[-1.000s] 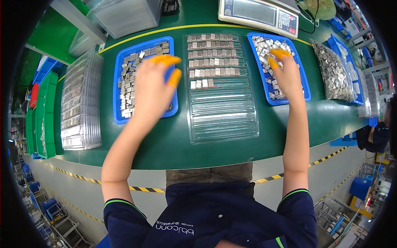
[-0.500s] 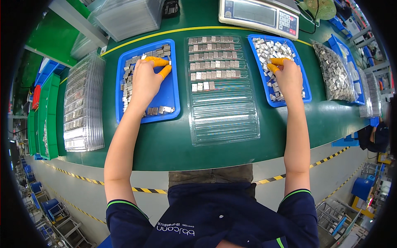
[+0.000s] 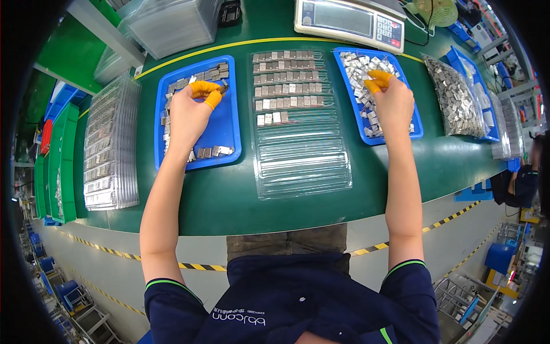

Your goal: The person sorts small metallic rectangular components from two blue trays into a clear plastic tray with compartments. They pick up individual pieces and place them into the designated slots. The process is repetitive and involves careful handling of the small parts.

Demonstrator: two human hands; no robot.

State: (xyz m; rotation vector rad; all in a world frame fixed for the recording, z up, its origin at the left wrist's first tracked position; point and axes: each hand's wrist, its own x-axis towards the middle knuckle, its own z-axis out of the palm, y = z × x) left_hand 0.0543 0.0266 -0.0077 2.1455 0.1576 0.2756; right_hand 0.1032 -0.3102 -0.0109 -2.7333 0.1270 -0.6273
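My left hand (image 3: 191,117), with yellow finger cots, is over a blue tray (image 3: 220,129) at the left. Its thumb and finger pinch a small metal piece (image 3: 224,89). Similar grey metal pieces (image 3: 215,73) lie in rows and loose in that tray. Over the right blue tray (image 3: 417,121) is my right hand (image 3: 394,106), its capped fingertips pressed together among small silver-white pieces (image 3: 352,64). Whatever they grip is too small or hidden to tell. Between the trays lies a clear plastic blister tray (image 3: 303,166), its far rows filled with metal pieces (image 3: 289,89).
Stacked filled blister trays (image 3: 109,149) and green bins (image 3: 64,166) stand at the left. A clear plastic box (image 3: 172,26) and a digital scale (image 3: 344,23) are at the back. A bag of metal pieces (image 3: 455,97) lies at the right.
The whole view has shifted slightly. My left fingers have moved a little away from the tray's right rim, and their piece now looks darker. My right fingertips have moved slightly farther away over the pieces.
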